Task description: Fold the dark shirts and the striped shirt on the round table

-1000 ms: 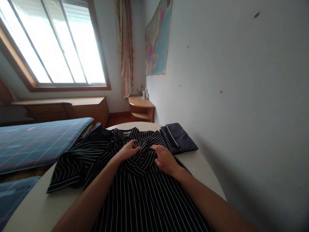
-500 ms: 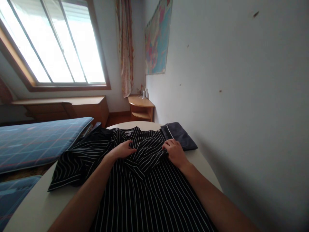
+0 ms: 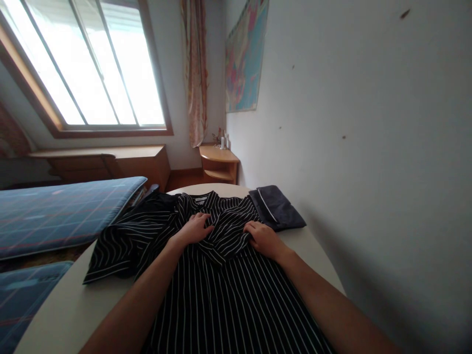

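A black short-sleeved shirt with white stripes [image 3: 228, 295] lies spread with its collar at the far end. One sleeve stretches out to the left, while the sleeve on the right is folded inward over the chest. My left hand [image 3: 194, 229] rests on the upper chest, its fingers apart and holding nothing. Over at the folded sleeve's right edge, my right hand [image 3: 263, 240] has its fingers curled onto the cloth, with the thumb close to them. The fingertips' underside is hidden.
The shirt is on a round white table [image 3: 55, 305]. A folded dark garment [image 3: 282, 206] lies at its far right, near the wall [image 3: 368, 172]. Blue plaid mattresses [image 3: 66, 211] are at the left. A small corner shelf [image 3: 220, 155] stands beyond.
My right hand has shifted slightly left and toward me along the folded sleeve's edge. My left hand stays on the chest. The view has turned a little left.
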`<state>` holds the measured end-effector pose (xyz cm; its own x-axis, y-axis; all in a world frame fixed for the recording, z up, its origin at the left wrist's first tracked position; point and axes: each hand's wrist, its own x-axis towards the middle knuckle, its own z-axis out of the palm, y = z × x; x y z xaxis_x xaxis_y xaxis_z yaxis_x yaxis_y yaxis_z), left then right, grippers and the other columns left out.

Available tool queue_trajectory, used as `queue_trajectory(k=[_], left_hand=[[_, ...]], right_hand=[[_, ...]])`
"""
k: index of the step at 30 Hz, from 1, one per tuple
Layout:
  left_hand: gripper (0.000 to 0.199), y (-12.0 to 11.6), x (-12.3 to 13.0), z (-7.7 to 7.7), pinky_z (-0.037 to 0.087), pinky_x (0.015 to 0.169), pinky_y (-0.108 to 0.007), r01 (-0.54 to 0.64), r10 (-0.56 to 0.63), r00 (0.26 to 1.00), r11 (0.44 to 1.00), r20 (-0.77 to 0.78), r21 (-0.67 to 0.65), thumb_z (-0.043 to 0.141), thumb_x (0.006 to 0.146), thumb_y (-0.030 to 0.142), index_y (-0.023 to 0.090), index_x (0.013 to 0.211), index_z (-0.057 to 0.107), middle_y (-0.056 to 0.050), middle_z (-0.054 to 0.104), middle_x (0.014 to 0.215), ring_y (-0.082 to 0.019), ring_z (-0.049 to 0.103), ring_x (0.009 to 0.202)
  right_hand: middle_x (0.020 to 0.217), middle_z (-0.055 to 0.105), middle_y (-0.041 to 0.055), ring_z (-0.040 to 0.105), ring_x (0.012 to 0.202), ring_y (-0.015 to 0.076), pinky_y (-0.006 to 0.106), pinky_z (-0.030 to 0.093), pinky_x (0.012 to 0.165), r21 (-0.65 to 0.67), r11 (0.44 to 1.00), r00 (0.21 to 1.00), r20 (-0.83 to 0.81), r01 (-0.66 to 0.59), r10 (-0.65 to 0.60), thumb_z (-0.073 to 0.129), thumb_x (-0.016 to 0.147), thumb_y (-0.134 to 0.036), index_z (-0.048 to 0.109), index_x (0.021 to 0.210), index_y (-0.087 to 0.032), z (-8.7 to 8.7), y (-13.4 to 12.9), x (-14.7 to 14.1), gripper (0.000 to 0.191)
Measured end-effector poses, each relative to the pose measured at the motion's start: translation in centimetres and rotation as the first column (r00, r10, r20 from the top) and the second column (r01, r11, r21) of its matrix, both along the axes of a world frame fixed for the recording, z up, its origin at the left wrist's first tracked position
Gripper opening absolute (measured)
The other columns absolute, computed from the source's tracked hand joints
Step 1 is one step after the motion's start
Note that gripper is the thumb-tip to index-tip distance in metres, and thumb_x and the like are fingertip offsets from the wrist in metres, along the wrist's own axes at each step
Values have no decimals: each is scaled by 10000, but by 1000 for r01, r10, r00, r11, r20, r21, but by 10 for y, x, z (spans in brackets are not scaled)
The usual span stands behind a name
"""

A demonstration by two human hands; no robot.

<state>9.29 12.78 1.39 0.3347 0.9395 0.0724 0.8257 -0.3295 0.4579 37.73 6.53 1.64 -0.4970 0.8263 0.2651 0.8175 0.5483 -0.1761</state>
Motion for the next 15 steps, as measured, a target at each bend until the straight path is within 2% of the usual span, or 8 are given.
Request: queue_trajectory(k=[2, 4, 8, 11, 15], left_hand=[[569, -5, 5, -6, 284, 1151, -442, 22, -19, 995, 999, -103, 28, 534, 890, 463, 179, 1383, 515, -142, 470, 1488, -336, 393, 1390], [605, -9, 9, -10, 252, 1164, -482, 38, -32, 973, 999, -229, 23, 443, 935, 473, 201, 1475, 406, -128, 364, 1566, -341, 292, 1452], [674, -15, 12, -9, 268, 1123, -585, 6, -26, 933, 998, -359, -56, 385, 944, 392, 237, 1570, 187, -115, 238, 1624, -387, 217, 1474], [695, -19, 14, -3, 306, 1071, -637, -42, 14, 931, 997, -366, -69, 367, 946, 476, 210, 1567, 203, -147, 240, 1617, -455, 236, 1447], [755, -24, 19, 0, 339, 1046, -639, -111, 100, 940, 994, -325, -15, 323, 929, 642, 203, 1541, 279, -153, 295, 1596, -477, 280, 1421]], right_hand=[[1078, 657, 69, 590, 1019, 210, 310, 426, 917, 0, 1000, 1000, -4, 4, -4, 550, 793, -73, 625, 1012, -173, 1, -1, 0, 253], [1070, 657, 69, 590, 1013, 211, 314, 427, 907, -6, 1000, 1000, -16, -8, 8, 567, 766, -84, 611, 990, -180, 2, -3, -1, 247], [1144, 654, 80, 578, 1075, 227, 351, 398, 977, 6, 999, 997, -50, -53, 53, 621, 732, -139, 591, 907, -186, 5, -8, 0, 183], [1149, 665, 78, 589, 1082, 232, 363, 392, 991, 1, 996, 994, -70, -90, 89, 648, 745, -179, 587, 887, -189, 6, -11, -3, 154], [1133, 680, 72, 604, 1082, 223, 356, 410, 976, -31, 982, 981, -64, -187, 184, 636, 791, -197, 612, 984, -195, 5, -15, -13, 195]])
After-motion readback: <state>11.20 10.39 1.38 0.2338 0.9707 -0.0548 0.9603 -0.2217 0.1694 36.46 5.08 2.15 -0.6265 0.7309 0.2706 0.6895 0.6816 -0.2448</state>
